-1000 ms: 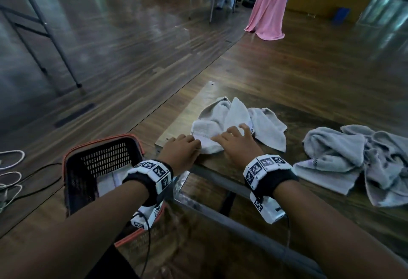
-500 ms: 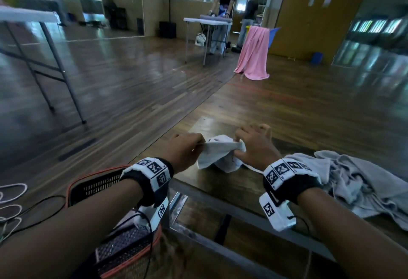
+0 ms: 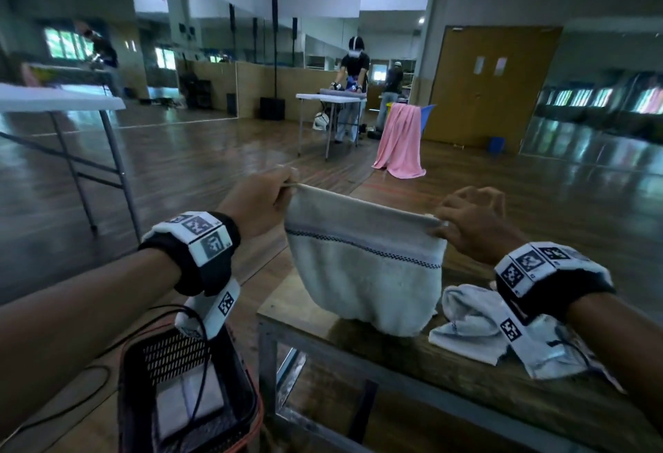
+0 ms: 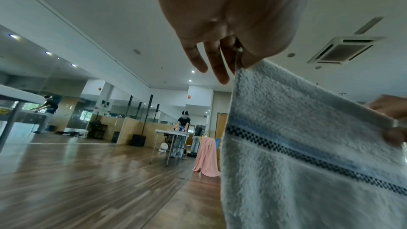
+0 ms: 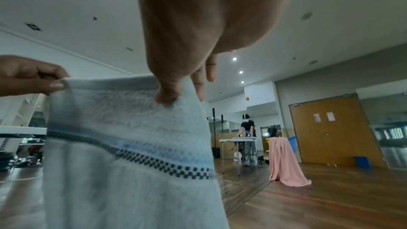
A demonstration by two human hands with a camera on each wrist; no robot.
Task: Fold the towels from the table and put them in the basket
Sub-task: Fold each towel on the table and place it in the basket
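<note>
My left hand [image 3: 259, 202] and right hand [image 3: 473, 224] each keep a pinch grip on a top corner of the white towel [image 3: 362, 273], so I judge it hangs flat over the worktop [image 3: 466, 377] for folding.

The held towel [image 3: 362, 266] hangs over the table [image 3: 466, 373], with the left hand [image 3: 262, 205] at its 10 o'clock corner and the right hand [image 3: 473, 223] at its 2 o'clock corner. A second towel [image 3: 470, 327] lies on the table at 4 o'clock from it. The basket [image 3: 186, 391] stands on the floor at 7 o'clock, just beside the table.
</note>
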